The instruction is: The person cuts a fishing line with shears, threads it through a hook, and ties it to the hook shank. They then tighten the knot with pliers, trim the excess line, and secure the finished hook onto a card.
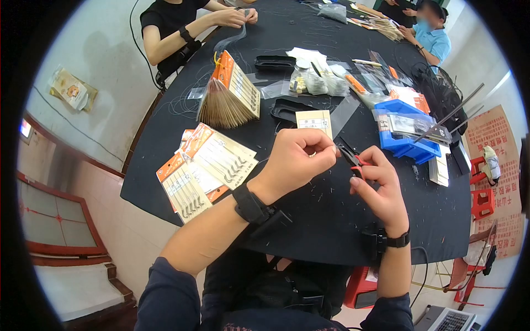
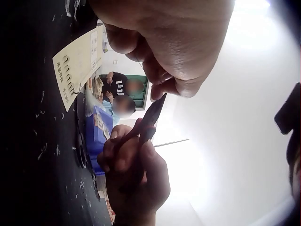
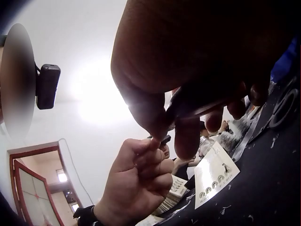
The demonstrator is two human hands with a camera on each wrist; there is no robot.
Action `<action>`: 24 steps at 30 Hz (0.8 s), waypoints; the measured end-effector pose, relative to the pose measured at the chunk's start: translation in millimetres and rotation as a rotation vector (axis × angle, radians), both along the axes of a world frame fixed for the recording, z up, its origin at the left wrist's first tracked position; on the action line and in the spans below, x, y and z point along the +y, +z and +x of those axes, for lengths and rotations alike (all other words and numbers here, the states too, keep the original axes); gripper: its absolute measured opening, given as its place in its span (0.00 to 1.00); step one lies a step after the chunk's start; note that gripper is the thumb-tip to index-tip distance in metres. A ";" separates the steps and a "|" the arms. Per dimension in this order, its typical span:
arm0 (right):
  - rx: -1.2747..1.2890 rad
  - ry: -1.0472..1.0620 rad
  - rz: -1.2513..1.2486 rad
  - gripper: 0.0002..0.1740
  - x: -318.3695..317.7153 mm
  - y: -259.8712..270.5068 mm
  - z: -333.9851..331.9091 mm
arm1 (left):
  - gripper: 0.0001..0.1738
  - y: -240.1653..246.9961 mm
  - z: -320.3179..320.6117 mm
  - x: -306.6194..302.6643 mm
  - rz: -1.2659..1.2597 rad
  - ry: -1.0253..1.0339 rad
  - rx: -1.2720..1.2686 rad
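Observation:
My left hand (image 1: 301, 157) has its fingers curled, with thumb and forefinger pinching a thin line (image 2: 139, 63); whatever sits at the fingertips is mostly hidden. My right hand (image 1: 381, 185) grips small pliers (image 1: 349, 155) with red handles. Their tips point at the left fingertips and come right up to them in the left wrist view. Beyond the hands on the black table lies a cream card (image 1: 313, 120), which shows a row of fishing hooks in the left wrist view.
Orange and cream hook cards (image 1: 221, 157) overlap at the left, below a fanned card bundle (image 1: 229, 99). Black trays (image 1: 284, 110), a jar (image 1: 300, 77) and a blue bin (image 1: 406, 144) stand farther back. Scissors (image 3: 286, 108) lie near the right hand. Two people sit across the table.

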State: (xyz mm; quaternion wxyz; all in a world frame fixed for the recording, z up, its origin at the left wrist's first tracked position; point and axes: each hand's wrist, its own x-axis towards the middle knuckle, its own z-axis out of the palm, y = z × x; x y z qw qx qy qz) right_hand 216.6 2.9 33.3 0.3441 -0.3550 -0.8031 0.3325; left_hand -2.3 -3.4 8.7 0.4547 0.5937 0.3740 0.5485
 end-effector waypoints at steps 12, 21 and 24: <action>0.009 0.014 -0.020 0.09 -1.5 1.6 -1.6 | 0.07 -3.1 1.0 -0.2 0.014 -0.013 0.025; 0.010 0.019 -0.083 0.09 -2.5 2.0 -1.9 | 0.06 -0.7 1.2 -1.3 0.008 -0.019 -0.006; 0.023 0.025 -0.093 0.09 -2.9 1.7 -2.5 | 0.06 -2.1 0.7 -0.4 0.015 -0.016 0.002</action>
